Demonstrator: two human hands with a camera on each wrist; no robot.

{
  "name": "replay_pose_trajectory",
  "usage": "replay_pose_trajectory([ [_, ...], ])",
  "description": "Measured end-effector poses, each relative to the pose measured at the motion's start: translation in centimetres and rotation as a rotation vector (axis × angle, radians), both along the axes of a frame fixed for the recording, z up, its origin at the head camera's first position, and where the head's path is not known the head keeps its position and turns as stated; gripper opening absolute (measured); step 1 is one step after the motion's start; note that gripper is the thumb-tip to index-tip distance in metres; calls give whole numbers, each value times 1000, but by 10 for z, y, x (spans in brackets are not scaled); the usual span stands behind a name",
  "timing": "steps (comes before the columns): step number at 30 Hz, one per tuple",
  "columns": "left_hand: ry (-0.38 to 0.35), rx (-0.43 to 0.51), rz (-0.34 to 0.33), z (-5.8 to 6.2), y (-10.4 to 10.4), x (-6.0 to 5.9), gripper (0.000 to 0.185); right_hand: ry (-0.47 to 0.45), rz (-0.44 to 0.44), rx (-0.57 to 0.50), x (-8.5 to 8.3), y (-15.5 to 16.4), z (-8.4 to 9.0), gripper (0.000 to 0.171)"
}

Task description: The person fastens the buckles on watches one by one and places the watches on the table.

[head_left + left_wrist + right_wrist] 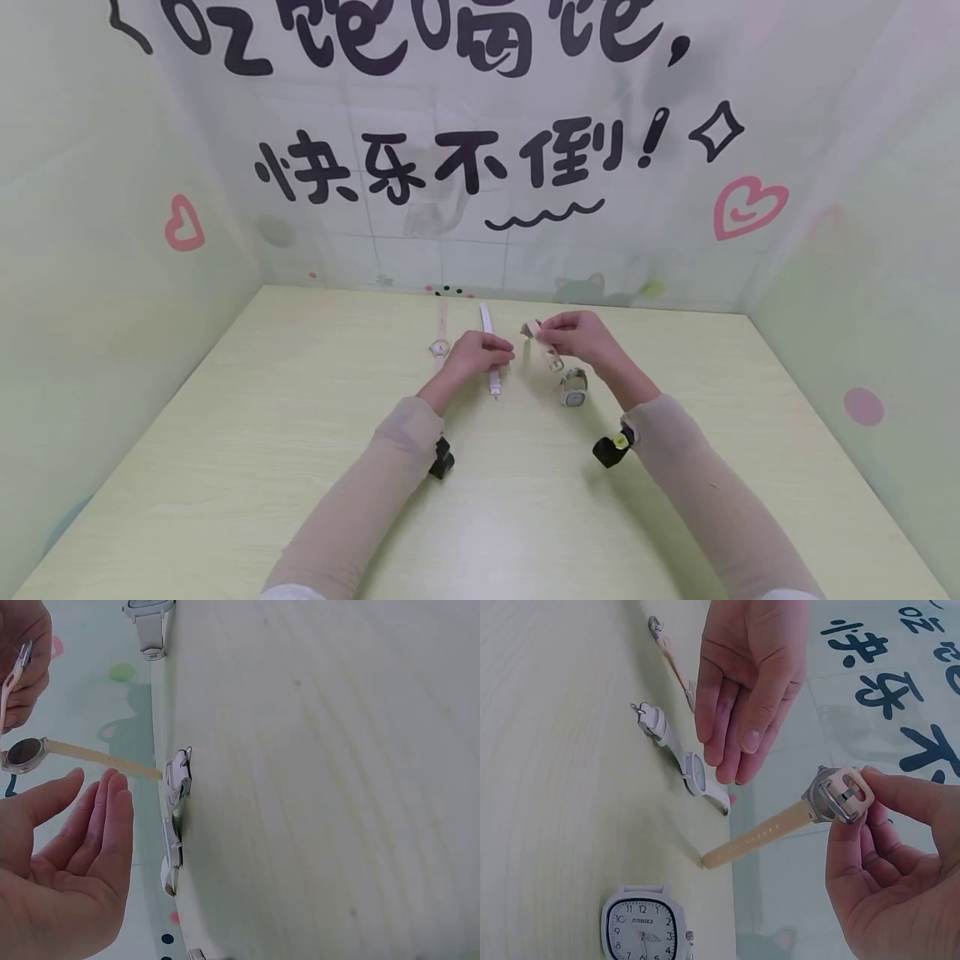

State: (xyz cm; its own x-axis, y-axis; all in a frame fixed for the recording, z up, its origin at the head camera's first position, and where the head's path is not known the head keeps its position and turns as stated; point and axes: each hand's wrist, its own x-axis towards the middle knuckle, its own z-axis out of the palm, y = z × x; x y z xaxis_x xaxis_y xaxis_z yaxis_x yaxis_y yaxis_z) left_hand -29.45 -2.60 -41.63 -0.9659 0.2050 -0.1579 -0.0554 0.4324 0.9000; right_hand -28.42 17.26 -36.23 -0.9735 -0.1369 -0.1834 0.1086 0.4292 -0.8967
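My right hand pinches a wristwatch with a pale beige strap by its buckle end; the other strap end hangs down toward the table. Just left of it, my left hand hovers with nothing in it, fingers loosely extended and thumb apart. Beneath that hand lies a white-strapped watch, partly covered in the head view. Farther left is a pink-strapped watch with a round dial. A white watch with a squarish dial sits near my right wrist.
The watches are on a pale wood-grain table. A printed fabric backdrop rises along its back edge and both sides. Small black cameras stick out from both wrists, above the table.
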Motion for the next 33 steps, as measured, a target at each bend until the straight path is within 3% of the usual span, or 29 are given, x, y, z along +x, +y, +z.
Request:
replay_pose_trajectory([
  [7, 105, 11, -72, 0, -1, 0, 32, 6, 12, -89, 8, 1, 8, 34],
  [11, 126, 25, -125, 1, 0, 1, 38, 13, 19, -140, 12, 0, 11, 34],
  [21, 128, 36, -281, -1, 4, 5, 42, 22, 15, -235, 20, -2, 18, 27],
  [27, 160, 14, -306, -2, 6, 6, 28, 9, -4, -314, 23, -1, 20, 24],
  [33, 113, 141, -338, -1, 4, 8, 21, 0, -47, -370, 23, 1, 20, 25],
])
